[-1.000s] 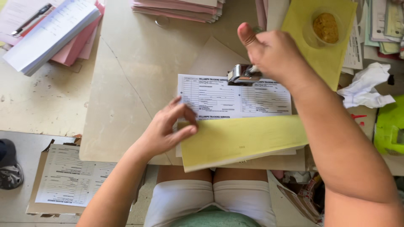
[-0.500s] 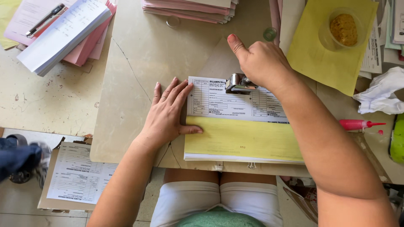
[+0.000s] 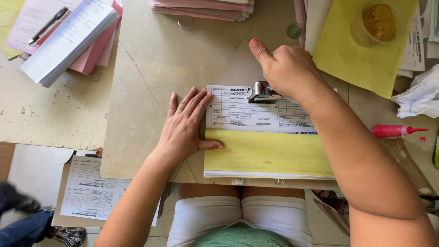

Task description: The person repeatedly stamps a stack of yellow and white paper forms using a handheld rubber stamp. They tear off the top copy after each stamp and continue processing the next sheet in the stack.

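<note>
A pad of forms lies at the front edge of the beige board [image 3: 151, 68]: a white printed sheet [image 3: 242, 112] on top, a yellow sheet [image 3: 270, 153] folded over its lower half. My left hand [image 3: 185, 128] lies flat on the board at the pad's left edge, fingers spread, thumb on the yellow sheet. My right hand [image 3: 288, 71] presses down on a metal stapler [image 3: 261, 92] set on the white sheet's upper edge, thumb stuck out.
Stacks of pink and white forms [image 3: 68, 39] with a pen lie at the far left, more pink forms [image 3: 201, 8] at the top. A yellow sheet with a plastic cup [image 3: 377, 23], crumpled tissue [image 3: 418, 93] and a red glue bottle [image 3: 395, 131] are on the right. A clipboard [image 3: 93, 194] lies on the floor.
My left hand has gone from a loose hold on the pad's corner to lying flat beside it. My right hand stays pressed on the stapler. The view has shifted slightly.
</note>
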